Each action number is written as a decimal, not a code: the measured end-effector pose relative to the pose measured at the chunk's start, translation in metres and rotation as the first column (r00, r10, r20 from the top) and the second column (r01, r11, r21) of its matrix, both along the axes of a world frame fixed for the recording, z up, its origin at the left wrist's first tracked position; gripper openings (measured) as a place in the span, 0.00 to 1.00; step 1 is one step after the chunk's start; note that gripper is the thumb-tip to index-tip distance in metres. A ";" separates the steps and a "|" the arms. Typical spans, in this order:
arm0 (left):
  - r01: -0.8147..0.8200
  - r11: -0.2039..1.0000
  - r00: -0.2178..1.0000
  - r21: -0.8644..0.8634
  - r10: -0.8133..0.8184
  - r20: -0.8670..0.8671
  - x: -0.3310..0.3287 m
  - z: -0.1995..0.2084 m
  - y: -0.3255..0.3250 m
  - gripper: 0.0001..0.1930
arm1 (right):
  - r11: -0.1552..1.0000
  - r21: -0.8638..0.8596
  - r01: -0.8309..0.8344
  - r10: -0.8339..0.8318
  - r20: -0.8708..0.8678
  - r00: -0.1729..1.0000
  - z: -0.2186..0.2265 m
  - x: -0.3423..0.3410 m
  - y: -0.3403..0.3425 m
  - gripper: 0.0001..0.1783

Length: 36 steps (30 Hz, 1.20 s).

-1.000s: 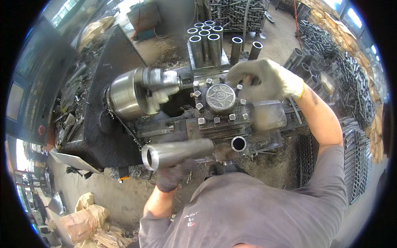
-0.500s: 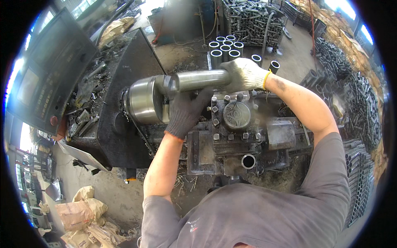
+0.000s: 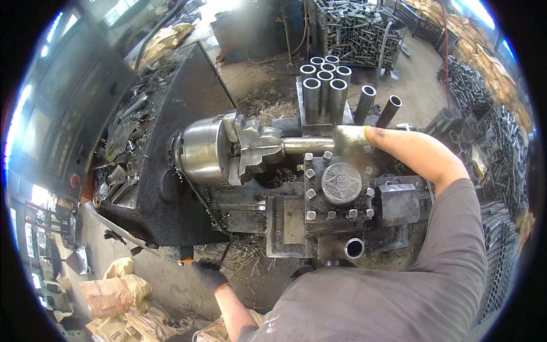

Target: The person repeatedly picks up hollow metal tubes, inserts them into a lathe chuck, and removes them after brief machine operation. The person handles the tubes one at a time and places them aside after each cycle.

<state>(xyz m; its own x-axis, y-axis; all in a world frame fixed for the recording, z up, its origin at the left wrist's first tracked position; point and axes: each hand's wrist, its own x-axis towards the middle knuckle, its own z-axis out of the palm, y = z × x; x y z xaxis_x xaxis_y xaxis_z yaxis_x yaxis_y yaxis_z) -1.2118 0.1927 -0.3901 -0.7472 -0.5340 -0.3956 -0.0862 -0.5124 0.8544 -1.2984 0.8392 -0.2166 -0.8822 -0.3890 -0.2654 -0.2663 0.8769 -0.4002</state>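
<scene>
At the outer end of a steel tube [image 3: 307, 145], the gloved right hand [image 3: 348, 140] is wrapped shut around the metal, so that the tube is kept level and lined up with the machine. Away from the grip, toward the person's left, the tube's other end is seated between the stepped jaws of a round chuck [image 3: 212, 150]; whether those jaws are already tight on it cannot be told. Just below the grip, a square tool block [image 3: 340, 185] studded with bolts is parked close beside the tube, presumably so that a cutter can be brought to it. Beyond the grip, a cluster of upright tubes [image 3: 325, 85] is stood on end within easy reach, and further off a wire cage [image 3: 356, 28] is filled with more tube pieces. Well below the grip, near the floor and its metal shavings, the left hand [image 3: 209, 277] in a dark glove is lowered; whether anything is held by it cannot be told.
</scene>
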 end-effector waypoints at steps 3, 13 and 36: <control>-0.097 0.990 0.995 0.101 0.093 0.038 -0.007 -0.017 -0.056 0.27 | 0.992 0.064 0.109 -0.106 -0.051 0.993 0.000 -0.012 -0.015 0.18; 0.222 0.927 0.942 0.303 -0.284 0.179 -0.029 0.005 -0.135 0.24 | 0.802 -0.438 0.407 -0.124 0.544 0.830 0.059 -0.073 -0.107 0.21; 0.171 -0.373 0.985 -0.912 0.042 0.168 -0.250 0.392 -0.003 0.39 | 0.639 -0.424 0.642 -0.766 -0.428 0.479 0.110 0.154 -0.004 0.18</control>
<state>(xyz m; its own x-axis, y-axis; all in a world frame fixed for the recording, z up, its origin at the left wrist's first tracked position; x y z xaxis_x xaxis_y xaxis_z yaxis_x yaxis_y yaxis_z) -1.4619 0.1901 0.0017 -0.8369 -0.1991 0.5098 -0.1521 0.9794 0.1327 -1.1445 0.8352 -0.1067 -0.8313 0.4466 0.3309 0.1959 0.7926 -0.5774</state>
